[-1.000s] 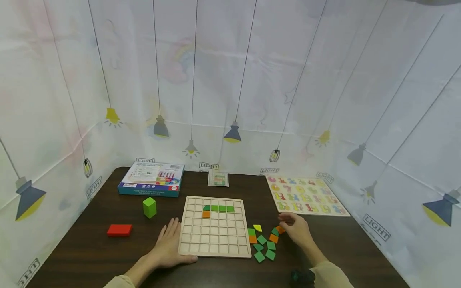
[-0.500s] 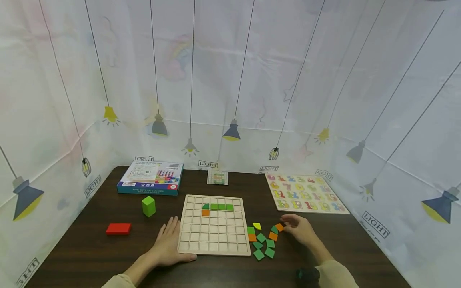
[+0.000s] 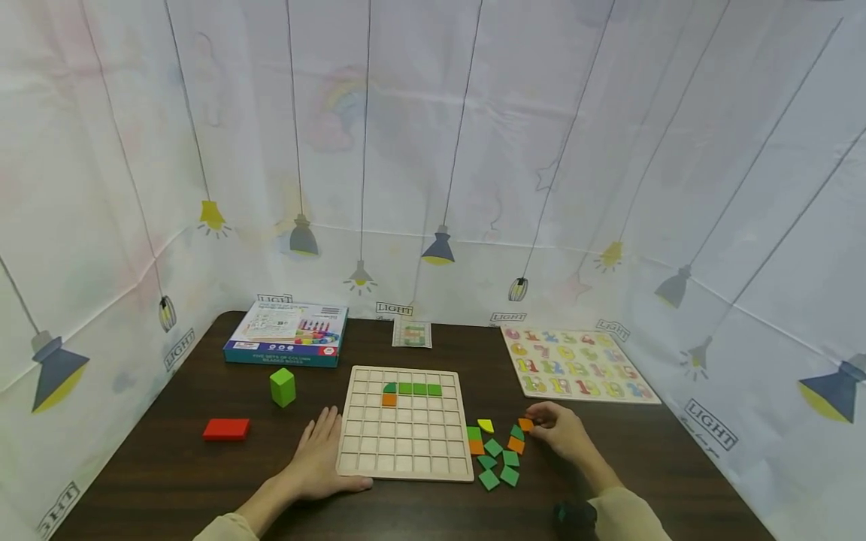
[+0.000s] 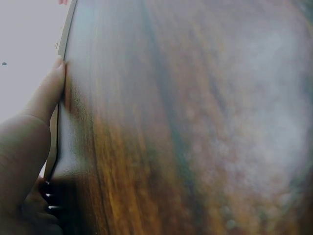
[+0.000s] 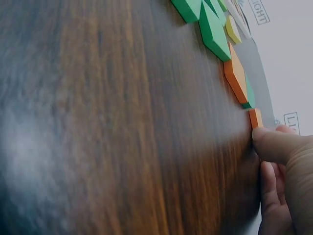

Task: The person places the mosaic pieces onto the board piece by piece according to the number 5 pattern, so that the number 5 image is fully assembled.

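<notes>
Red block (image 3: 226, 430) lies flat at the left of the desk (image 3: 169, 481); green block (image 3: 283, 388) stands upright beyond it, near the printed box (image 3: 280, 358). Left hand (image 3: 316, 460): fingers straight, back of hand up, beside the grid board (image 3: 404, 467), thumb touching its near edge. Grid board carries four green tiles (image 3: 419, 389) in one row, an orange piece (image 3: 389, 400) below the leftmost. Printed card (image 3: 412, 333) lies behind. Loose tiles (image 3: 494, 448), green, orange and yellow, lie right of it. Right hand (image 3: 561, 432): thumb and fingers pinch an orange tile (image 3: 525, 425) at the cluster's far-right end. Number board (image 3: 578, 364) lies flat behind that hand.
</notes>
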Tool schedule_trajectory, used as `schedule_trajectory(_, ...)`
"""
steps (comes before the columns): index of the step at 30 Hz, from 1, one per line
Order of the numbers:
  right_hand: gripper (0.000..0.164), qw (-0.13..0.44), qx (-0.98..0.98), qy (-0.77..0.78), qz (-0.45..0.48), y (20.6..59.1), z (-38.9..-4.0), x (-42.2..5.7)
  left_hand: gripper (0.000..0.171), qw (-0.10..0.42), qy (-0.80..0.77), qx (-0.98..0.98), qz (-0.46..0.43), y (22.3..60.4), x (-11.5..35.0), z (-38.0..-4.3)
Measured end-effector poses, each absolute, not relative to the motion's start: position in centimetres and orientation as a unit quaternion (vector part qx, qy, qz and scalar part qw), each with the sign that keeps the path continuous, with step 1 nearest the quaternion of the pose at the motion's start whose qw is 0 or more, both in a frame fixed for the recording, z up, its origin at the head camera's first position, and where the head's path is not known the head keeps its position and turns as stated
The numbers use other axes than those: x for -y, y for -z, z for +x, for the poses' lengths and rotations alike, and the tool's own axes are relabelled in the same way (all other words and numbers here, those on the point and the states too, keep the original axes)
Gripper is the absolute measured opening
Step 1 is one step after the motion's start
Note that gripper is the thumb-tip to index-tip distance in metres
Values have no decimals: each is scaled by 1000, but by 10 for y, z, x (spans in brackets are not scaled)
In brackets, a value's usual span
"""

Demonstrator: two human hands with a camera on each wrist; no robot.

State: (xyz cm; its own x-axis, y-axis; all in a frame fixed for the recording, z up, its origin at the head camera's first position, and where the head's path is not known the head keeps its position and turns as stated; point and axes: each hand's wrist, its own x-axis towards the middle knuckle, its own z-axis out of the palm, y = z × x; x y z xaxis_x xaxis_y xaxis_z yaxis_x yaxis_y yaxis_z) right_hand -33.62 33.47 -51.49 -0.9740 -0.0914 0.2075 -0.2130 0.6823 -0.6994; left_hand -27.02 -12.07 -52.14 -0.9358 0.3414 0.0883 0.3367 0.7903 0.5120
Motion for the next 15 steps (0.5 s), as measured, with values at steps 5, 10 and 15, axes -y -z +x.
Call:
schedule_trajectory(5,25,97,920,-374,65,516,-337,-331,124,7,-266,-947,178,520,120,-270)
schedule_trajectory(10,23,100,917,-382,49,515,-339,-330,125,-1,-271,-946,177,529,121,-274)
schedule_trajectory(15,25,107,915,-389,24,510,-341,-324,126,0,-281,-943,179,528,121,-273)
